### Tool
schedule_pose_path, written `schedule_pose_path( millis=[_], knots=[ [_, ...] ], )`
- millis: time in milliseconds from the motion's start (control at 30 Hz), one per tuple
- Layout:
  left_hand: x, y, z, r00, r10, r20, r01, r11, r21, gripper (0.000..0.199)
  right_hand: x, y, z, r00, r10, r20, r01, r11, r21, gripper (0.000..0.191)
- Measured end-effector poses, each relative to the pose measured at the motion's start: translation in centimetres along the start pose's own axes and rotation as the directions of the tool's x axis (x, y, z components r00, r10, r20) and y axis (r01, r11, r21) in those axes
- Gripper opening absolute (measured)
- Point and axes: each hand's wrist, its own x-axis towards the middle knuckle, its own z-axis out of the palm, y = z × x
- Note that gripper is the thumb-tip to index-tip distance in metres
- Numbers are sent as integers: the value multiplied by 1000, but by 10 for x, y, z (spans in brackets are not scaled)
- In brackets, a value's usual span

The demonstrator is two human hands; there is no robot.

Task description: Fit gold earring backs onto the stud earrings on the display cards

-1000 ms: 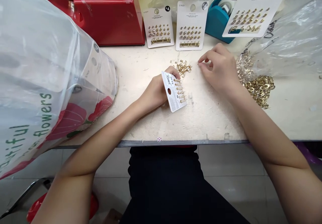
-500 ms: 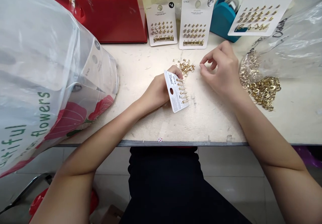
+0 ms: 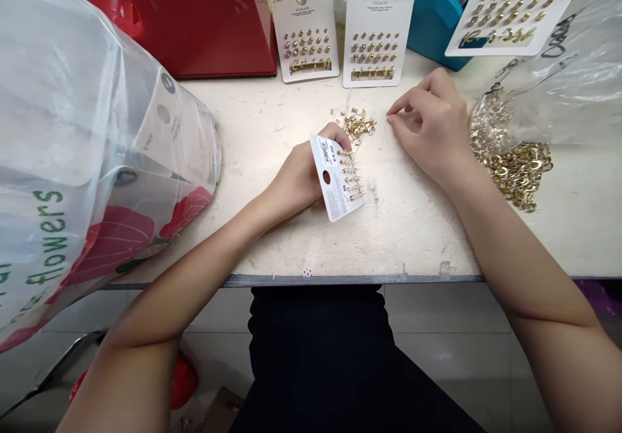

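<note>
My left hand (image 3: 311,167) grips a white earring card (image 3: 335,190) that is tilted, its printed back with a price label toward me and gold earring posts sticking out along one edge. Just beyond that hand lies a small pile of gold earring backs (image 3: 358,126) on the table. To the right of the pile, my right hand (image 3: 430,125) hovers low with thumb and forefinger pinched together; whatever is between the tips is too small to make out. A heap of gold hoop earrings (image 3: 522,172) lies beside my right wrist, partly spilling from a clear bag (image 3: 573,96).
Two earring cards (image 3: 307,37) (image 3: 378,31) lean upright at the back, with another card (image 3: 510,15) before a teal tape dispenser (image 3: 430,21). A red box (image 3: 199,24) stands at back left. A large flowered plastic bag (image 3: 121,161) covers the left side of the table (image 3: 389,245).
The view has shifted slightly. The card in my left hand has turned a little, and my right thumb and forefinger stay pinched beside the pile.
</note>
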Motion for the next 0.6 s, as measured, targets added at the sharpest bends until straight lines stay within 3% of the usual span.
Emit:
schedule_pose_path(
  millis=[167, 267, 400, 500, 600],
  knots=[
    [0, 0, 0, 1000, 7, 3, -7, 1000, 1, 16, -8, -19, -4, 993, -87, -78, 88, 996, 12, 15],
    [1, 5, 0, 999, 23, -41, -21, 999, 48, 14, -17, -38, -9, 993, -113, -30, 117, 959, 259, 12],
    [2, 12, 1, 994, 41, -105, -43, 999, -14, 20, -27, -55, -11, 986, -15, 164, -95, 765, 638, 10],
    [2, 13, 1, 992, 77, -104, -87, 992, -89, 29, -30, -59, -8, 972, 33, 235, -199, 653, 731, 19],
    [1, 12, 2, 991, 84, -102, -94, 990, -101, 30, -32, -60, -4, 965, 61, 254, -238, 600, 764, 26]
  ],
)
